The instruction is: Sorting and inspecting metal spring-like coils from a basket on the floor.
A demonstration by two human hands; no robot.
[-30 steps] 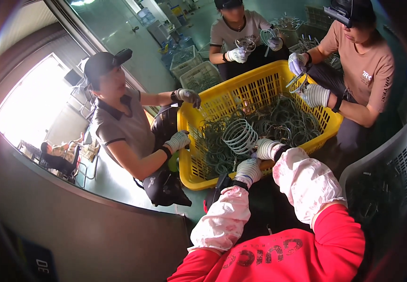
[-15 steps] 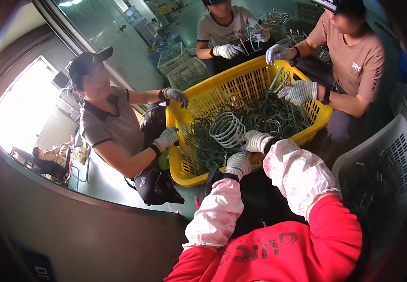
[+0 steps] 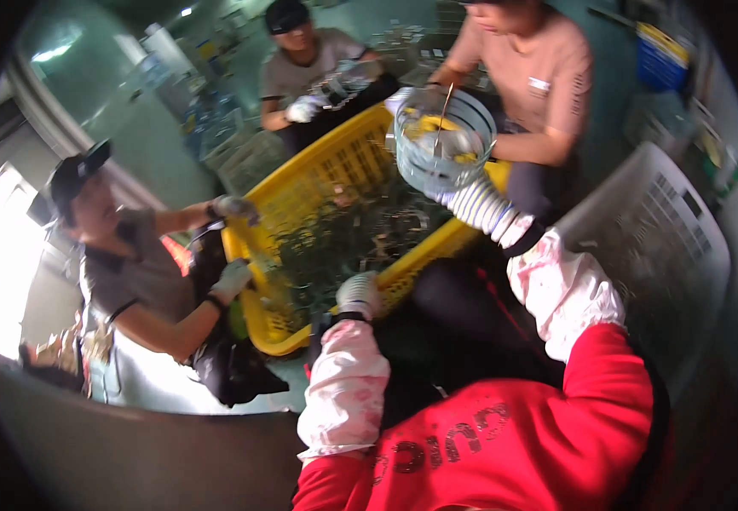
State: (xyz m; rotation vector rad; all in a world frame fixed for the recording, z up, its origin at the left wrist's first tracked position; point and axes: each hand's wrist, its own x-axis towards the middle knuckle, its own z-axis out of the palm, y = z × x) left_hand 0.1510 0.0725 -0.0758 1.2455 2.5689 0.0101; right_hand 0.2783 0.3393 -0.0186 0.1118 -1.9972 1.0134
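My right hand, in a striped knit glove, grips a bundle of pale grey-green rings. The bundle is held up above the right end of the yellow basket, smeared by motion, and a thin brownish piece stands up inside it. At the near edge of the yellow basket is my left hand, also gloved; blur hides its fingers. Inside the basket, close to that hand, lies a tangled heap of dark green rings.
Co-workers sit around the basket: one person at the left, one at the far side, another at the far right. A grey-white crate of metal parts stands at my right. Further crates stand behind.
My right hand has lifted the rings out of the basket, up and to the right. My left hand has parted from it and stays by the near rim. The whole view has shifted.
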